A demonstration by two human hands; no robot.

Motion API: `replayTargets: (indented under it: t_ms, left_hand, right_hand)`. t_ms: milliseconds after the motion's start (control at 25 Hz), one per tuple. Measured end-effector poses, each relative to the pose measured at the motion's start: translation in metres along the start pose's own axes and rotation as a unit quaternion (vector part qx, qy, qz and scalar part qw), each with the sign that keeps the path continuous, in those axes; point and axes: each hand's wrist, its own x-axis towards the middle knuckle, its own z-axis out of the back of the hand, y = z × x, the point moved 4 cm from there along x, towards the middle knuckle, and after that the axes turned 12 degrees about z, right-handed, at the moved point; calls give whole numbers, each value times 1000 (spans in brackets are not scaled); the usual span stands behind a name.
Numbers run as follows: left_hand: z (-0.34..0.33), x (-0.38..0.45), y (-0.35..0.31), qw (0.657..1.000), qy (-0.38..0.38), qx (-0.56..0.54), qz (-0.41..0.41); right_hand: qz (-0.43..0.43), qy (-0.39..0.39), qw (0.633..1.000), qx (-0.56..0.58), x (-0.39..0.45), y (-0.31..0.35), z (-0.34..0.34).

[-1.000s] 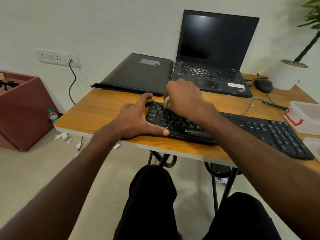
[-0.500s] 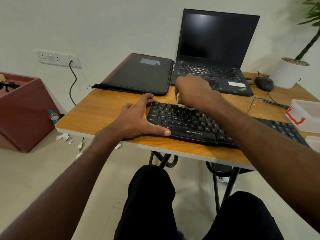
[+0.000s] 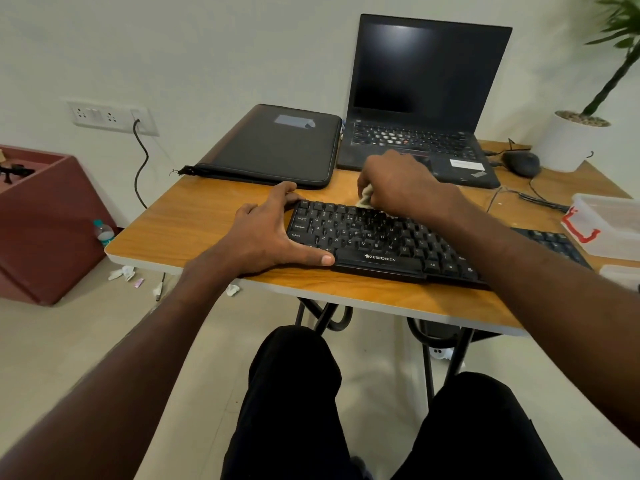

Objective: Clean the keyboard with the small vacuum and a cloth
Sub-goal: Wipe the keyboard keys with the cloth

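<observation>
On the tabletop [image 3: 194, 233], my left hand [image 3: 266, 233] lies open, bracing the keyboard [image 3: 374, 244] at its left end. My right hand [image 3: 398, 185], closed on the cloth [image 3: 366, 197], has slid rightward along the back row, so wiping is underway; no vacuum is visible.

A wooden-topped folding table [image 3: 194, 233] on black metal legs stands against a plain off-white wall [image 3: 173, 46]. Left of the table, a white socket panel [image 3: 110, 116] on the wall has a dark cable plugged in, above a maroon box [image 3: 45, 230]. Pale floor tiles [image 3: 86, 334] below the table's left corner carry scraps of paper.
</observation>
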Motion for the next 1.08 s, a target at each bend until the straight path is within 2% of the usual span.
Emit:
replayTargets:
  t_ms: [80, 160, 240, 360, 520, 600, 720, 960, 1040, 1080]
  left_hand:
    - [0, 0, -1, 1000, 3, -3, -5]
    - [-1, -1, -2, 1000, 4, -8, -7]
    - [-1, -2, -2, 1000, 1, -12, -7]
    - [-1, -2, -1, 1000, -5, -10, -6]
    - [-1, -2, -2, 1000, -1, -1, -9]
    - [0, -2, -1, 1000, -3, -5, -14]
    - [0, -1, 0, 1000, -7, -6, -14]
    - [-1, 1, 1, 1000, -8, 0, -10]
    - [0, 1, 1, 1000, -3, -5, -12]
    - [0, 0, 1, 1000, 0, -8, -11]
  right_hand:
    - [-6, -21, 1000, -3, -4, 0, 3]
    - [4, -84, 996, 37, -3, 16, 1]
    - [42, -128, 988, 75, -1, 40, -4]
    - [78, -106, 989, 70, -6, 50, -12]
    - [10, -33, 999, 25, -3, 32, 3]
    - [21, -57, 998, 1, 9, 48, 11]
    - [28, -65, 997, 31, 14, 67, 1]
    - [-42, -32, 999, -2, -16, 17, 5]
    - [-23, -55, 998, -13, -7, 24, 5]
    - [1, -69, 997, 17, -2, 32, 3]
